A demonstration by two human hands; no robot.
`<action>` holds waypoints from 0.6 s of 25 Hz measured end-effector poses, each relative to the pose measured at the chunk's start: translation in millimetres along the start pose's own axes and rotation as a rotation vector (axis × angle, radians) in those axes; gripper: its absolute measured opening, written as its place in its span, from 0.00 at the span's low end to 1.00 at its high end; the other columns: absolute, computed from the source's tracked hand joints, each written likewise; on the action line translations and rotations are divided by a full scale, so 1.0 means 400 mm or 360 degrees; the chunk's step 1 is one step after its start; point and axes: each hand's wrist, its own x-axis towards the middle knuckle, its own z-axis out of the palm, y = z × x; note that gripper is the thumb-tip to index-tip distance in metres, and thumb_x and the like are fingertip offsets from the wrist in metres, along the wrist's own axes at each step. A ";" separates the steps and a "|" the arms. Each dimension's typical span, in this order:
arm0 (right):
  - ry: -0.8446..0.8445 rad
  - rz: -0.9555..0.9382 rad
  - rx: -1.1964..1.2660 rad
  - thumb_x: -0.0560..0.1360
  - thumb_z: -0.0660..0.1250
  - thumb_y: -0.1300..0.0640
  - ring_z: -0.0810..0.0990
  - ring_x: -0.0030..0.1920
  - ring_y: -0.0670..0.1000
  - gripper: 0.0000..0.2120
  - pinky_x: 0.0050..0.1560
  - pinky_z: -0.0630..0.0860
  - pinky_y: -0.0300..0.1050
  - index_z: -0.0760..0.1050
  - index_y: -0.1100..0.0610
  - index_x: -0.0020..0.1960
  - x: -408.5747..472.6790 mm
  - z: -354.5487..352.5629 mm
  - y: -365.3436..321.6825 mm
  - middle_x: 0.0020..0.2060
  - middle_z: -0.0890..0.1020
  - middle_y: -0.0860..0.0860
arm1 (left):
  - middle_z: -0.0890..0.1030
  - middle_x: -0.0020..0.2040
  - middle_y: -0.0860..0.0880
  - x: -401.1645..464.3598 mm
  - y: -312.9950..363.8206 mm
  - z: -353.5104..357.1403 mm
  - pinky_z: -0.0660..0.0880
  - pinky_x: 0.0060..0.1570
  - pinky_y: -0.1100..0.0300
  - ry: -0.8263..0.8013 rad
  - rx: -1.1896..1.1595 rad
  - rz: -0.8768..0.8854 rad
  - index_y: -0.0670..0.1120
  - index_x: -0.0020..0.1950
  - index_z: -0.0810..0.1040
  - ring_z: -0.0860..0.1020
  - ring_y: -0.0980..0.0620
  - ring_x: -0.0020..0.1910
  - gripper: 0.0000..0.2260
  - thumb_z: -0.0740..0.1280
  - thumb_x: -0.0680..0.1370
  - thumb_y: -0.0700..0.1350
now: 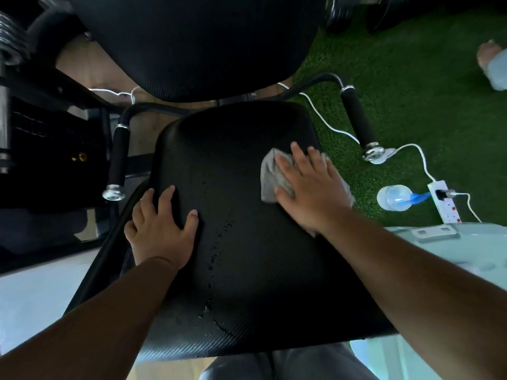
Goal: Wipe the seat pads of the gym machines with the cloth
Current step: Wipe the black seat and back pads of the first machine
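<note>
A black textured seat pad [247, 256] fills the middle of the view, with a line of water droplets running down its centre. My right hand [310, 187] lies flat on a grey cloth [271, 176] and presses it against the pad's right side. At the pad's left edge my left hand [159, 226] rests with fingers spread, thumb on top, holding nothing. The black back pad [197, 45] stands just behind the seat.
Two black foam handles [356, 119] [118, 160] flank the seat. On the green turf at the right lie a clear spray bottle [395, 197], a white power strip [445, 201] with cables, and another person's foot [491, 61]. A pale green object [439, 242] sits near right.
</note>
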 end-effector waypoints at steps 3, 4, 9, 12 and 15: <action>0.0005 0.0159 0.0102 0.80 0.49 0.39 0.44 0.80 0.60 0.33 0.79 0.45 0.60 0.46 0.46 0.81 0.183 -0.027 -0.006 0.82 0.44 0.52 | 0.58 0.78 0.45 0.001 -0.002 0.004 0.58 0.71 0.39 0.0017 -0.0001 -0.0002 0.56 0.77 0.59 0.57 0.42 0.76 0.30 0.61 0.77 0.63; 0.0007 0.0227 0.0121 0.80 0.49 0.39 0.43 0.80 0.60 0.33 0.79 0.44 0.60 0.45 0.46 0.82 0.218 -0.032 -0.015 0.82 0.43 0.52 | 0.58 0.78 0.46 0.001 -0.004 0.005 0.58 0.71 0.39 0.0013 -0.0002 -0.0002 0.57 0.77 0.59 0.57 0.42 0.76 0.30 0.60 0.77 0.63; 0.0046 -0.0014 0.0000 0.81 0.48 0.39 0.43 0.80 0.60 0.32 0.78 0.42 0.60 0.45 0.47 0.82 0.049 0.002 -0.085 0.82 0.46 0.52 | 0.58 0.78 0.46 0.003 -0.003 0.005 0.57 0.71 0.40 0.0009 -0.0019 -0.0014 0.58 0.77 0.59 0.57 0.43 0.76 0.30 0.60 0.76 0.64; -0.0062 -0.0299 0.0021 0.79 0.47 0.35 0.43 0.81 0.55 0.32 0.78 0.41 0.56 0.47 0.40 0.81 -0.060 0.005 -0.044 0.82 0.49 0.48 | 0.58 0.78 0.47 0.004 -0.003 0.002 0.57 0.71 0.40 -0.0002 -0.0002 -0.0014 0.58 0.76 0.58 0.57 0.43 0.76 0.31 0.58 0.76 0.65; -0.0012 -0.0196 -0.0052 0.76 0.47 0.34 0.46 0.81 0.57 0.34 0.79 0.44 0.57 0.47 0.40 0.80 0.090 -0.016 0.010 0.82 0.50 0.50 | 0.58 0.78 0.47 0.006 -0.002 0.000 0.57 0.71 0.41 -0.0015 -0.0016 -0.0013 0.58 0.76 0.58 0.56 0.44 0.76 0.30 0.58 0.75 0.65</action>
